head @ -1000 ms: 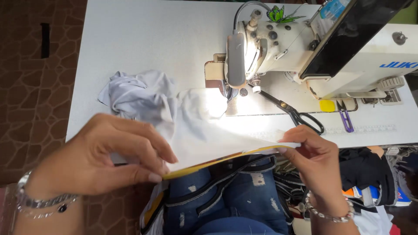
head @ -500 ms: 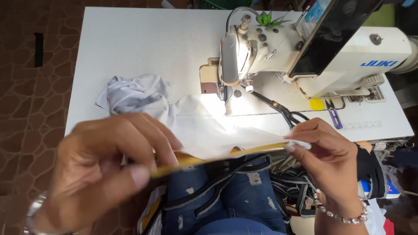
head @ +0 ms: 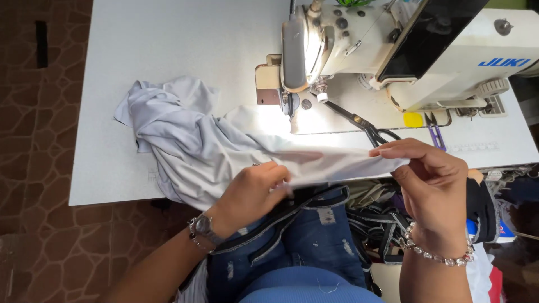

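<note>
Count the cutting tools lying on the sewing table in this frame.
2. Black-handled scissors lie on the table just right of the needle area, handles partly hidden behind the right hand. Small purple thread snips lie beside a yellow item. Others may be hidden.

My left hand (head: pixel 255 191) curls in a loose fist, thumb and fingertips pinched together, wrist bent inward. My right hand (head: pixel 429 185) is raised, fingers pinched against thumb, wrist upright.

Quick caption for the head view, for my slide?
Both hands, left and right, stretch white fabric before a sewing machine.
</note>
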